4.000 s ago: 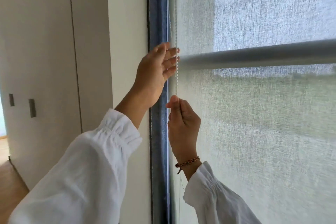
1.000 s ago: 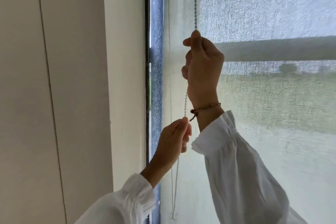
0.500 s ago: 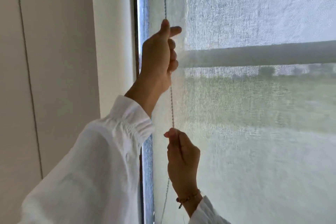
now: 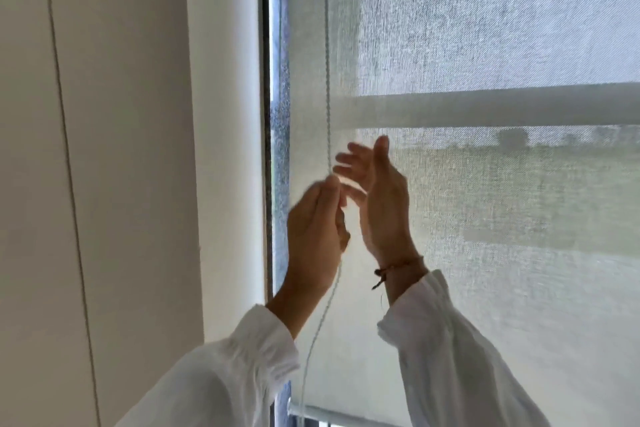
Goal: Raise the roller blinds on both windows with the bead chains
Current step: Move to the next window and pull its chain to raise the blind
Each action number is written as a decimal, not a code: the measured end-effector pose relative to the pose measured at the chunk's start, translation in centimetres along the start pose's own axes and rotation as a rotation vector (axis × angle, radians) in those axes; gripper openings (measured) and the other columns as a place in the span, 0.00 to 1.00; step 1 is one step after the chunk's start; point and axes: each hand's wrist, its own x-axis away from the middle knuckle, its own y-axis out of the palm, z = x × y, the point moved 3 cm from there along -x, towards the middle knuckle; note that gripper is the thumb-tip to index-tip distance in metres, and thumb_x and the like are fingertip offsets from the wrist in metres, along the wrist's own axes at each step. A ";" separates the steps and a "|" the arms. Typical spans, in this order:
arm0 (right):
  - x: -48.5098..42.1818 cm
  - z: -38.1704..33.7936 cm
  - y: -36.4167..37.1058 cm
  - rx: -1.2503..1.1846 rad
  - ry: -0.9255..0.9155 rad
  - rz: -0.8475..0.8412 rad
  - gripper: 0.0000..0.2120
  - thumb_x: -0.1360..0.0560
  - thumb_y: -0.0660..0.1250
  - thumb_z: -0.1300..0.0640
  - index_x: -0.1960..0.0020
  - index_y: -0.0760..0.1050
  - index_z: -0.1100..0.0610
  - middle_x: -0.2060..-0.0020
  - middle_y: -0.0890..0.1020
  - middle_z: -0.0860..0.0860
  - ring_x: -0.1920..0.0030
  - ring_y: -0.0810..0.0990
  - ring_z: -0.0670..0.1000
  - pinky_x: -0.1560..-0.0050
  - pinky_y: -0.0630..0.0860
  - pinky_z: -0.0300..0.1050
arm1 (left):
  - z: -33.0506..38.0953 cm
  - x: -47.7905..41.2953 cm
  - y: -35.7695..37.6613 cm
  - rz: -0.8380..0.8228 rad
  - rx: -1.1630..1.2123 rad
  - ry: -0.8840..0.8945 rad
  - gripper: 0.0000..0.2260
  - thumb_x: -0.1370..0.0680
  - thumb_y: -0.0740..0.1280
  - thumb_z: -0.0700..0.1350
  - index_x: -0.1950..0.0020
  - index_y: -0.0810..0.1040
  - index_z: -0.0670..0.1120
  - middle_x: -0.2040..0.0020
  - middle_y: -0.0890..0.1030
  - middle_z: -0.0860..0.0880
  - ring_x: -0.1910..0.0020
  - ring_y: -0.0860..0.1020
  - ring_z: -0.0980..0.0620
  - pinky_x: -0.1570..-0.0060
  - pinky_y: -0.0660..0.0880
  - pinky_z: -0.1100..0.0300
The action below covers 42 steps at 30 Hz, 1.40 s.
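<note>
Roller blind point(image 4: 485, 28): lowered over most of the window, with its bottom rail point(image 4: 349, 419) visible at the lower edge of view. A horizontal crossbar point(image 4: 502, 107) shows through the fabric.

Bead chain point(image 4: 326, 62): hangs vertically along the blind's left edge, just right of the dark window frame point(image 4: 268, 80), and passes down through the left hand.

Left hand point(image 4: 313, 236): fingers curled, thumb and forefinger closed on the chain at the fingertips. The chain reappears below the palm.

Right hand point(image 4: 382, 208): just right of the chain, fingers spread apart and holding nothing; blurred. Contact with the chain cannot be determined. A bracelet point(image 4: 398, 265) is on the wrist.

Both arms wear white sleeves point(image 4: 450, 357).
</note>
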 end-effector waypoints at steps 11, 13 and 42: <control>-0.9 -5.9 3.7 0.184 -0.308 0.157 0.11 0.22 0.61 0.57 0.60 0.79 0.51 0.82 0.69 0.41 0.78 0.64 0.42 0.73 0.61 0.40 | -5.4 6.1 -2.0 -0.103 -0.323 -0.093 0.19 0.22 0.59 0.49 0.73 0.71 0.56 0.80 0.67 0.55 0.79 0.62 0.58 0.75 0.60 0.66; -0.2 -6.1 3.9 0.145 -0.371 0.169 0.10 0.23 0.61 0.58 0.59 0.79 0.53 0.83 0.67 0.41 0.78 0.62 0.44 0.72 0.60 0.41 | -4.9 4.7 -2.6 -0.075 -0.290 -0.086 0.18 0.20 0.55 0.44 0.68 0.74 0.54 0.78 0.74 0.57 0.76 0.70 0.61 0.71 0.67 0.70; 5.2 1.9 2.5 -0.039 -0.099 -0.046 0.35 0.33 0.60 0.30 0.35 0.66 0.50 0.42 0.79 0.54 0.45 0.80 0.47 0.45 0.77 0.46 | 7.7 -2.6 1.7 0.110 -0.308 0.302 0.15 0.24 0.55 0.53 0.71 0.70 0.54 0.78 0.67 0.54 0.77 0.63 0.54 0.70 0.62 0.54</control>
